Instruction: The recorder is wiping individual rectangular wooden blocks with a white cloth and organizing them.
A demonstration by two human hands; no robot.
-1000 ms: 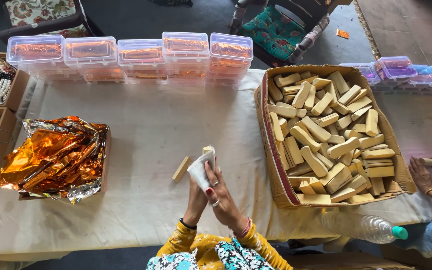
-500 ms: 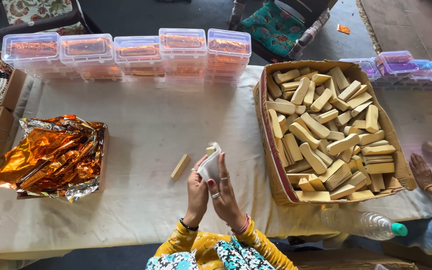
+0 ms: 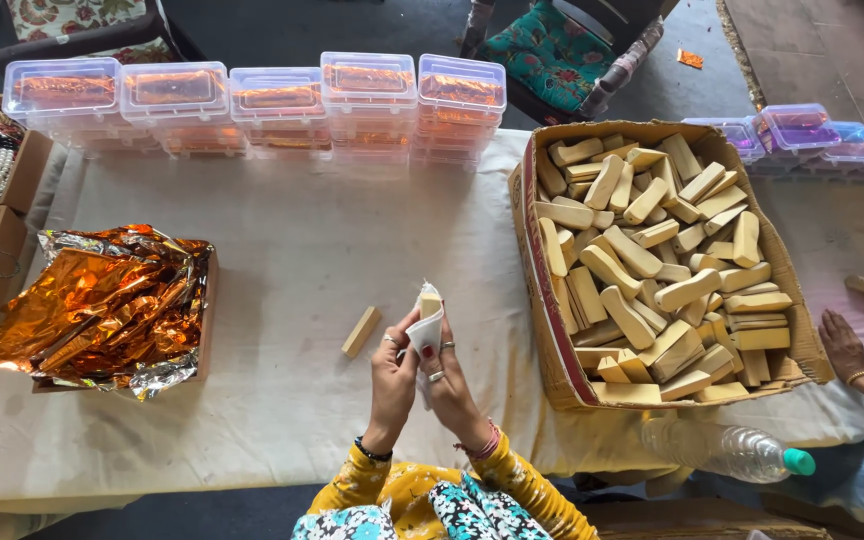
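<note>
The left hand (image 3: 392, 375) and right hand (image 3: 449, 385) meet at the desk's (image 3: 282, 260) near edge, both closed on one wooden block (image 3: 430, 300) half wrapped in white paper (image 3: 428, 330), its long axis pointing to 12 o'clock. A second block (image 3: 361, 331) lies bare at 10 o'clock, nearer the left hand. The carton (image 3: 552, 350) of blocks stands at 2 o'clock; the cloth between lies flat.
</note>
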